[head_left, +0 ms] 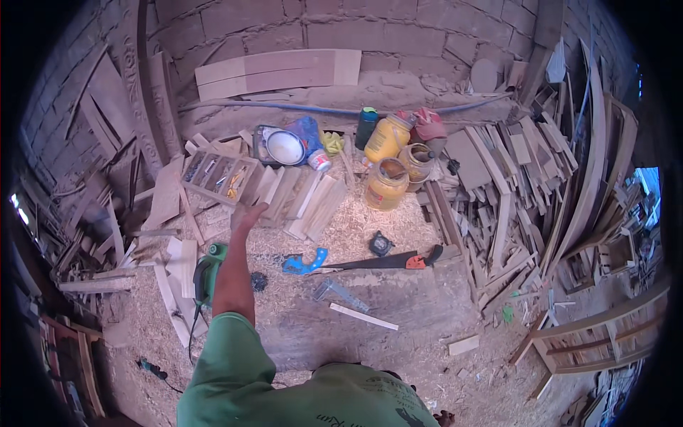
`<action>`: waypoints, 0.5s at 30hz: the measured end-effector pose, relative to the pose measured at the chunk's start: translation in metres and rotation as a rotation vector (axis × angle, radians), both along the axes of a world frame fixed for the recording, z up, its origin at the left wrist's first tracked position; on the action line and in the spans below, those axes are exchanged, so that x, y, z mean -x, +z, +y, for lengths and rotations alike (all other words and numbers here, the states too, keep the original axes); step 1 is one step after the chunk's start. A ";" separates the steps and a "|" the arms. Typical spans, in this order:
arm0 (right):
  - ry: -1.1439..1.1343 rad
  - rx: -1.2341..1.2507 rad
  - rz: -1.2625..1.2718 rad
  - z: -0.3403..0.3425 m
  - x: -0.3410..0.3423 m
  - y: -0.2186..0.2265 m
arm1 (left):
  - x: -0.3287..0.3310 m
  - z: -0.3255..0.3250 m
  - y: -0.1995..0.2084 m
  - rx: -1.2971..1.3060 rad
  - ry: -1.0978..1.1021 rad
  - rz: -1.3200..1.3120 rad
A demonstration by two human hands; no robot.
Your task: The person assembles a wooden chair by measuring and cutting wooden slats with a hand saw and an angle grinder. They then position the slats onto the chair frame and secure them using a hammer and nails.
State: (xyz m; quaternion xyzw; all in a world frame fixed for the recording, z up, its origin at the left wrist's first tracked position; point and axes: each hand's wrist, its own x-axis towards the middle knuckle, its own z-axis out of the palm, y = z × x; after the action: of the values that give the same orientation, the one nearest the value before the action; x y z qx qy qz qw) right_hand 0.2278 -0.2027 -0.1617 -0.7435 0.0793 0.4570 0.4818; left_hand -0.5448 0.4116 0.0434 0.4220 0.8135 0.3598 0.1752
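My left hand (247, 213) reaches forward to the near right corner of a shallow wooden tray (245, 186) with compartments. Its fingers appear closed on the tray's edge, though they partly hide one another. In the tray lie small metal and yellow pieces. Several wood blocks (302, 199) lie side by side just right of the hand. Under my left forearm sits a green corded power tool (206, 274). What looks like a bit of my right hand (445, 418) shows at the lower edge, too little to read its fingers.
A blue-handled saw (304, 262), a black handsaw (377, 262), a tape measure (380, 243), a try square (341, 293) and a thin wood strip (364, 317) lie on the bench. Yellow jars (386, 188) and a white bowl (286, 148) stand behind. Scrap wood (505, 164) is piled right.
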 end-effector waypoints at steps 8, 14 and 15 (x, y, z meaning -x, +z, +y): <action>0.143 0.032 -0.009 0.032 0.025 0.003 | 0.046 -0.023 -0.012 -0.113 0.165 0.003; 0.251 0.063 -0.051 0.047 0.054 0.011 | 0.002 -0.014 -0.014 -0.232 0.270 0.307; 0.284 0.063 -0.042 0.054 0.063 0.007 | 0.022 -0.011 -0.023 -0.226 0.242 0.375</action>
State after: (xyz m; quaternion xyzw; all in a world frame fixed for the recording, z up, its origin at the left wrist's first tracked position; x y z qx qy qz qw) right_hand 0.1650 -0.1491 -0.1548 -0.7713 -0.0227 0.5024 0.3901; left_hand -0.5665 0.4004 0.0199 0.3979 0.8309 0.3822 -0.0717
